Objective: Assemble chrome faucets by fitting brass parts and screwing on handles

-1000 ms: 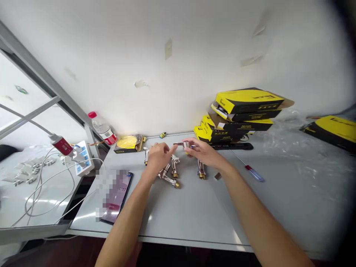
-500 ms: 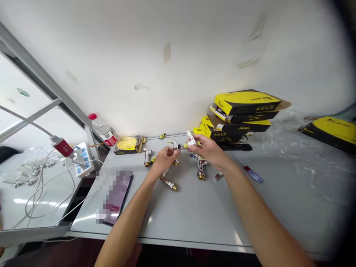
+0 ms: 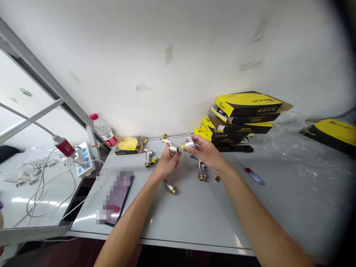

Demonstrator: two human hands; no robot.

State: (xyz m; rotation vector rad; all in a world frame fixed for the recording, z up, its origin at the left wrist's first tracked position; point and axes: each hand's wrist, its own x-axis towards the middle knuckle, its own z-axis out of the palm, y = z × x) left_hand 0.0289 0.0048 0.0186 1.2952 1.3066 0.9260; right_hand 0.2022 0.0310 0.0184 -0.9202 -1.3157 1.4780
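Observation:
My left hand [image 3: 167,163] is closed around a chrome faucet body [image 3: 172,147], lifted above the table with its wider end turned right. In my right hand [image 3: 207,152], thumb and fingers pinch a silver faucet handle [image 3: 190,142]. A small yellow-green part [image 3: 183,147] sticks out of the handle's left side, close to the faucet body; whether they touch I cannot tell. Under my left wrist lies another chrome faucet [image 3: 170,186], partly covered. A third chrome faucet [image 3: 202,172] rests below my right hand, its top hidden by the fingers.
Yellow-black boxes [image 3: 247,107] are stacked at the back right. A screwdriver [image 3: 254,175] lies right of my right forearm. On the left are a small chrome faucet [image 3: 148,157], an open box [image 3: 128,145], a bottle [image 3: 104,129], a phone [image 3: 119,200] and a power strip [image 3: 85,159].
My left hand has turned the faucet body, so more of it shows and its spout end points up and left. The handle in my right hand has shifted slightly left. The view has moved a little.

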